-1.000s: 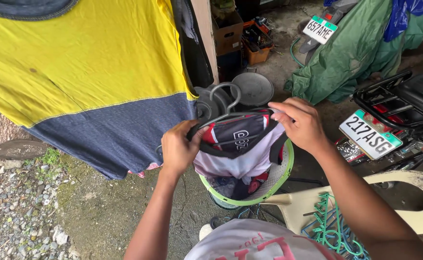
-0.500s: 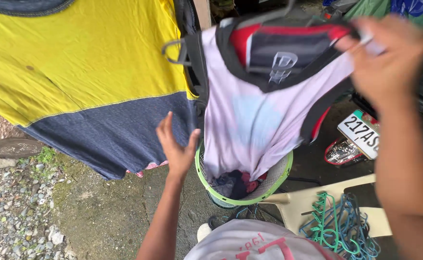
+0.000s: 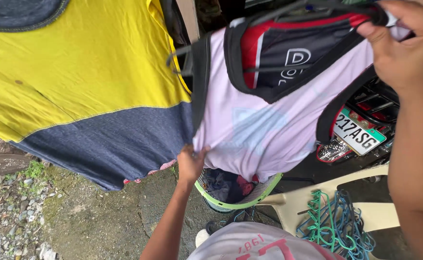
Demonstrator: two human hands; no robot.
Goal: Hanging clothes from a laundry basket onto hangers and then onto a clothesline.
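Since half a second ago the left hand has dropped to pinch the hem of the white jersey, which the right hand grips high on its hanger above the green basket; an even downward tug should smooth it.

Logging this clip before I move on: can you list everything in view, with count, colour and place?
jersey: one, white with black and red trim, on a hanger, held up at centre.
shirt: one, yellow and dark blue, hanging at left.
laundry basket: one, green rim, clothes inside, below the jersey.
hangers: a pile, green and blue, on the chair.
chair: one, cream plastic, lower right.
motorbike: one, dark, with a number plate, right behind the jersey.
gravel: grey, lower left.
left hand: grips the jersey's lower hem.
right hand: holds the jersey's shoulder, top right.
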